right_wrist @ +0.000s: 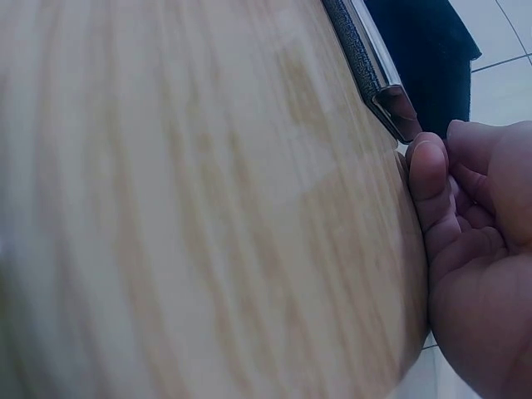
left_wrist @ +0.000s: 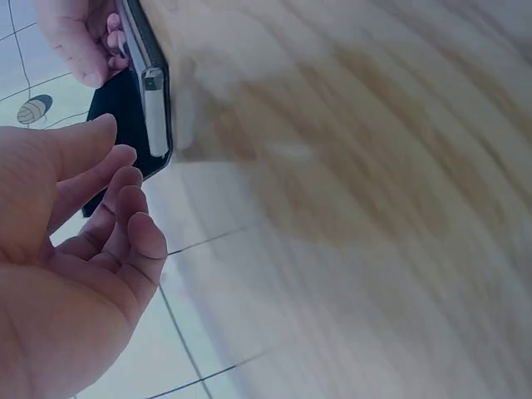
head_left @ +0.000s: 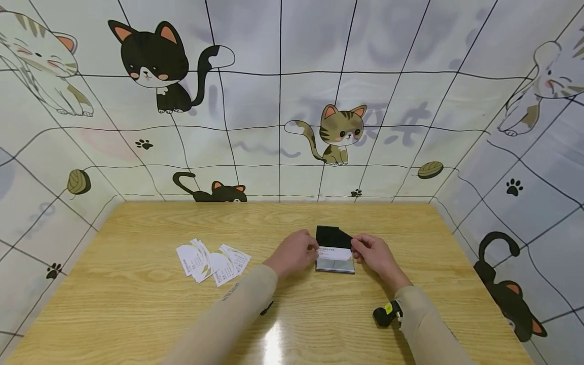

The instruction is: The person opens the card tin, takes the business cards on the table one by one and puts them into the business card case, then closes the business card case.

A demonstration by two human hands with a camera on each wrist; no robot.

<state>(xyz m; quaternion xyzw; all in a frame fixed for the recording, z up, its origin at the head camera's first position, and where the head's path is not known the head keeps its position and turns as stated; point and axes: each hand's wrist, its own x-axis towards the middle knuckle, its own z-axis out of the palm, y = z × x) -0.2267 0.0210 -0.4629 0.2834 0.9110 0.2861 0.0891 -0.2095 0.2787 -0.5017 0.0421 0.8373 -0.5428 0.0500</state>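
A card case (head_left: 335, 266) with a silvery front and raised black flap (head_left: 329, 234) lies on the table between the hands. Across its opening is a white business card (head_left: 333, 253) with printing. My left hand (head_left: 293, 253) pinches the card's left end with curled fingers. At the opposite end, the thumb and finger of my right hand (head_left: 376, 256) pinch the card beside the flap's corner. The left wrist view shows the case (left_wrist: 155, 112) edge-on beyond the left fingertips. In the right wrist view the dark case edge (right_wrist: 378, 96) sits right at the right fingertips.
Several white business cards (head_left: 191, 258) with green arcs lie fanned out on the wooden table (head_left: 137, 314) at the left. A small black device (head_left: 385, 315) is at the right wrist. Cat-patterned walls (head_left: 255, 142) stand behind and beside the table.
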